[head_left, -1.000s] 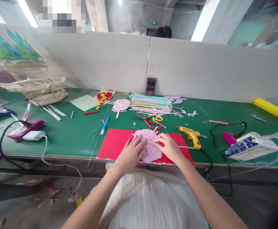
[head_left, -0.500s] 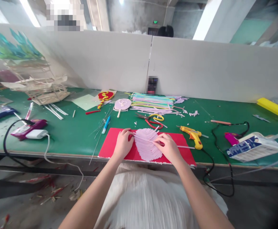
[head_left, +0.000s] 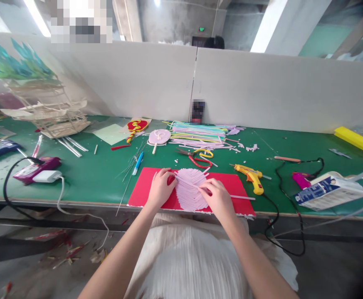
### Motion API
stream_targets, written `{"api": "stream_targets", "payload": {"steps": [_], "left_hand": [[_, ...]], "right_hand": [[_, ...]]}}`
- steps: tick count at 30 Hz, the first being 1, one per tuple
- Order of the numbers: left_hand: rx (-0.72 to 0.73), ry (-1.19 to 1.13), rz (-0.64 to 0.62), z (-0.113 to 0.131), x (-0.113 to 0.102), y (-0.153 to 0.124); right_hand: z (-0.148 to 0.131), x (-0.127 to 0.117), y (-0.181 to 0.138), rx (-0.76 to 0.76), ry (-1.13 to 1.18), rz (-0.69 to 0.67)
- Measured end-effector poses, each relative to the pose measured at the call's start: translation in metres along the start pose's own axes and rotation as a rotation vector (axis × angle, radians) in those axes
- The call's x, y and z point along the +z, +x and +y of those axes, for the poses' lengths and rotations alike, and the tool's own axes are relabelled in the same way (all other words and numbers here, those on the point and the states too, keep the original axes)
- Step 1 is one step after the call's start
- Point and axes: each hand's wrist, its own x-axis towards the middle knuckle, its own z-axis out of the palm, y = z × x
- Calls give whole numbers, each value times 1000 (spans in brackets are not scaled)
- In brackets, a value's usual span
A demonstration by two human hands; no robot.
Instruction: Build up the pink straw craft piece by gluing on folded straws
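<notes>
On a red board (head_left: 144, 191) lies a lilac leaf-shaped piece (head_left: 189, 199) made of many fuzzy strips laid side by side. A lilac pipe cleaner (head_left: 243, 197) stretches slantwise over it, its free end pointing right. My left hand (head_left: 161, 187) pinches this stem at the piece's upper left edge. Near the piece's right side, my right hand (head_left: 217, 197) is closed on the same stem between thumb and fingers. Red-and-yellow scissors (head_left: 200, 158) rest just behind the board. Whether the stem touches the piece along its length I cannot tell.
A yellow glue gun (head_left: 253, 179) with a black cord lies right of the board, near a carton (head_left: 327, 193). Bundled coloured pipe cleaners (head_left: 200, 135) and a lilac fan shape (head_left: 159, 137) lie behind. Left are a blue pen (head_left: 138, 163) and a purple power strip (head_left: 33, 170).
My right hand has shifted slightly, and the stem's free right end has tilted a little lower. My left hand keeps its pinch at the left edge.
</notes>
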Motion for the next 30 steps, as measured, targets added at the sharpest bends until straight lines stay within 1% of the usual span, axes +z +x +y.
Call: {"api": "stream_targets", "payload": {"steps": [6, 13, 19, 24, 25, 30], "left_hand": [[-10, -2, 4, 1, -1, 0], [-20, -33, 7, 0, 2, -1], [8, -53, -17, 1, 0, -1], [32, 6, 4, 16, -7, -13], [52, 52, -4, 20, -8, -17], [159, 215, -146, 30, -4, -40]], "right_hand": [[-7, 2, -3, 39, -22, 35], [-11, -1, 0, -11, -129, 73], [-16, -2, 2, -29, -136, 72], [-20, -7, 5, -132, -160, 37], [-20, -8, 5, -154, -176, 30], [-20, -9, 7, -207, -228, 1]]}}
